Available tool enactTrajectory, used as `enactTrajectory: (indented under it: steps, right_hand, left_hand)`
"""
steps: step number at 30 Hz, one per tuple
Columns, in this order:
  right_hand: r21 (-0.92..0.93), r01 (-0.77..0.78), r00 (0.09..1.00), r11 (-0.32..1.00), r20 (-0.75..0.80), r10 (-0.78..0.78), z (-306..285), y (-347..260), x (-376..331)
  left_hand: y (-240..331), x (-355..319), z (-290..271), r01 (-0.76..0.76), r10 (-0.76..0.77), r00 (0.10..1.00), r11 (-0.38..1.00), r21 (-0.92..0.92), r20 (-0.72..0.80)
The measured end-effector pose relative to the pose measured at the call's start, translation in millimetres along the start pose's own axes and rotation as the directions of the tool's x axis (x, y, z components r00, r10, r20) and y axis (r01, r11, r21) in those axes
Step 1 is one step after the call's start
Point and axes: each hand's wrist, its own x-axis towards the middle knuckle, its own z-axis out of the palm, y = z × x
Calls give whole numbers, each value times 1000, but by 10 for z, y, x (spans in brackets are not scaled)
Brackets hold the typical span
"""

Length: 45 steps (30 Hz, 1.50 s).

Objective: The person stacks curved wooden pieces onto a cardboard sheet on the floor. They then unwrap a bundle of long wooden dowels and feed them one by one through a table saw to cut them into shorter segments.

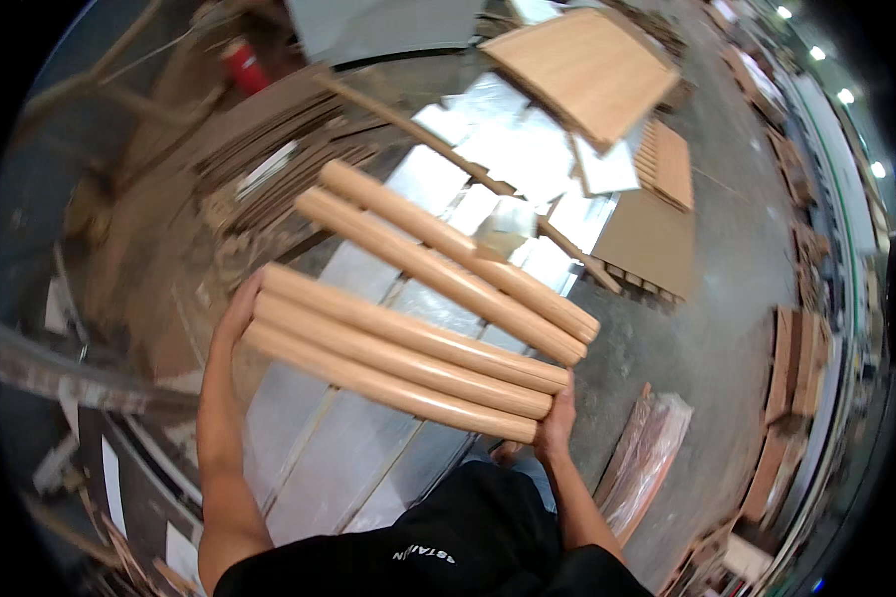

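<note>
Between my two hands are three rounded wooden slats (398, 354), light brown and side by side, tilted down to the right. My left hand (237, 310) is closed round their left ends, and my right hand (559, 422) grips the right ends. Its fingers are partly hidden by the wood. Just beyond them, two more slats (438, 269) of the same kind lie close together across the table (309, 438). Its top looks pale and shiny, as if covered in plastic film. A small translucent piece (508, 227) sits at the far slat's edge.
Flat wooden panels (582, 70) are stacked beyond the table, with a brown board (647, 239) below them. A long narrow strip (408, 127) crosses the far end. Dark boards (269, 149) pile up at left. A plastic-wrapped bundle (647, 458) lies on the floor at right.
</note>
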Motion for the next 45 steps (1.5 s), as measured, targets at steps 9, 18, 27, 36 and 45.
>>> enactTrajectory:
  steps: [9,18,27,36,45]
  right_hand:
    - [-137,-5,1000,991,6,6,-268,-24,63]
    - [-94,-87,994,992,59,93,-953,-551,53]
    - [127,7,1000,992,6,-8,-2553,-1358,493]
    - [257,48,975,965,-220,10,-4827,-1828,915]
    - [148,116,892,982,-450,-38,-6835,-1906,1511]
  left_hand:
    - [-74,-141,175,123,-127,988,991,-56,-84]
    - [272,-858,650,83,-98,986,990,-115,-136]
    - [1284,-1664,2341,-126,118,988,989,-79,-103]
    - [2200,-1844,5183,-196,187,971,980,44,152]
    - [2586,-1225,8020,-279,179,871,947,161,458]
